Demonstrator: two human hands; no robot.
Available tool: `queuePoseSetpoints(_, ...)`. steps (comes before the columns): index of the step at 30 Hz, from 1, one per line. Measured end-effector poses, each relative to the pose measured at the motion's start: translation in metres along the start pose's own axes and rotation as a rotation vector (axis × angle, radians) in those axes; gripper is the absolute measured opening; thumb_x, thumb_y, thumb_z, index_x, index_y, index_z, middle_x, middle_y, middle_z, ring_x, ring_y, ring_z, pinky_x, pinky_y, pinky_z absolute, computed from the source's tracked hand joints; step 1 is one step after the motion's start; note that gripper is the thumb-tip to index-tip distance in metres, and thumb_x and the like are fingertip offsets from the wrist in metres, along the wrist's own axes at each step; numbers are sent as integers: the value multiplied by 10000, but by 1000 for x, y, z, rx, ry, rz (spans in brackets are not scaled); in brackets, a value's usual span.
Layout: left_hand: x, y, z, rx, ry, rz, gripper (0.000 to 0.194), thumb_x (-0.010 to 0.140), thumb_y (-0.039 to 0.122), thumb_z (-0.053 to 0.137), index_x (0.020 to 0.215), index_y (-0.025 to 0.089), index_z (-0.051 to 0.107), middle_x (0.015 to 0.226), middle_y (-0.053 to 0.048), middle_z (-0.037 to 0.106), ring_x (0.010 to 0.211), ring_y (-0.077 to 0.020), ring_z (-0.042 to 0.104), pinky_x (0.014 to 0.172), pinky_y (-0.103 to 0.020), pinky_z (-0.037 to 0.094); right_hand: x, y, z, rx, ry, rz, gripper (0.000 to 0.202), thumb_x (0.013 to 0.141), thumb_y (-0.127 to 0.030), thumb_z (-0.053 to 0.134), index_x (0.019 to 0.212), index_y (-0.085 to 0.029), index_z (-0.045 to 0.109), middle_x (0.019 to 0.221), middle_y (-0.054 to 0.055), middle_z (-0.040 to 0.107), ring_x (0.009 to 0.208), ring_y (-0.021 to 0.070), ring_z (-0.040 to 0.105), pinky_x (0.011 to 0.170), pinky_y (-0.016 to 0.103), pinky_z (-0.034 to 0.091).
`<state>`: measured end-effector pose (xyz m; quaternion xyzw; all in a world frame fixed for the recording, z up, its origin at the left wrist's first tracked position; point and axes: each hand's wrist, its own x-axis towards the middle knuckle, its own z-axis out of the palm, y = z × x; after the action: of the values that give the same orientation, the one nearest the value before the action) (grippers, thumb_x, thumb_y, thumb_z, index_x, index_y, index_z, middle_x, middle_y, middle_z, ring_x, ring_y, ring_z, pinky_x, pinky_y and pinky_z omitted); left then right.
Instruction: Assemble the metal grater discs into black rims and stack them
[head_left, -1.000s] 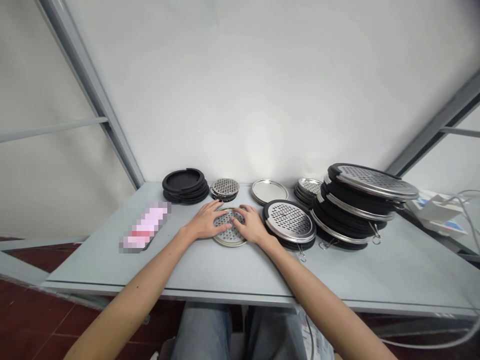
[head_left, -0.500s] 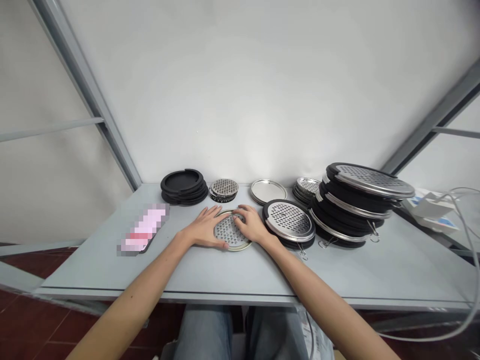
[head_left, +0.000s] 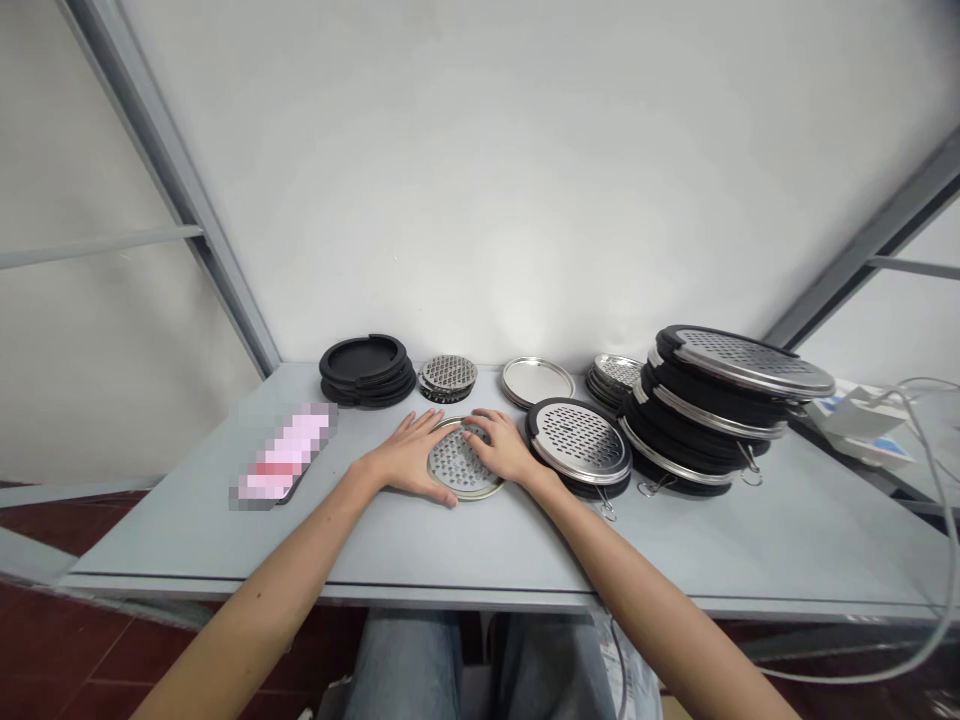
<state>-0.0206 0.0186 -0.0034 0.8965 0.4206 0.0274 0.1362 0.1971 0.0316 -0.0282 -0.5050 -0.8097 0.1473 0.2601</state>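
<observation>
A round metal grater disc with a pale rim lies flat on the table in front of me. My left hand is spread against its left side, with the thumb at the near edge and the fingers toward the far edge. Over the far right part of the rim, my right hand curls its fingers, its thumb resting on the perforated face. Both palms stay low, near the tabletop. Just right of my right hand sits a black-rimmed round grater with a wire clasp.
Along the wall stand black round bases, small grater discs, plain metal lids or rings and more perforated discs. A tall leaning stack of black-and-metal graters occupies the right. A blurred-out phone lies left; a white cable hangs far right.
Both hands keep almost the same place on the grater disc. The view has shifted very slightly; nothing else has visibly moved.
</observation>
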Motion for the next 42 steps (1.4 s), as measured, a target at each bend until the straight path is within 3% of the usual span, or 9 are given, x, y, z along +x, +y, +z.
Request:
queuePoseSetpoints(8,-1,3,-2,-19,21,-17,1207,533,772,700,1511,252,222,1598,-131,130,1474,-322,95,1189,-501,71,-3,-1,0,22,27,-55,403,858,-402,571,1199,-199,640,1362,93,552,1255,281,469,1076,464,335)
queuePoseSetpoints(14,-1,7,-3,-13,22,-29,1209,532,779,695,1512,256,217,1597,-132,136,1474,-320,95,1187,-504,68,-3,-2,-1,-6,63,-91,372,789,-286,601,1137,-182,680,1333,91,568,1308,295,403,1106,464,317)
queuePoseSetpoints(29,0,5,0,-30,23,-39,1226,511,792,693,1504,233,240,1601,-143,96,1474,-338,69,1186,-504,53,-4,-10,-9,-147,59,-134,321,839,-293,545,1097,-224,722,1225,71,580,1360,319,305,1145,477,255)
queuePoseSetpoints(42,0,4,2,-30,24,-30,1219,516,788,696,1507,259,225,1604,-130,91,1474,-340,70,1184,-512,49,-3,-7,-6,-131,62,-153,325,850,-309,543,1100,-218,731,1257,73,602,1369,312,321,1155,471,254)
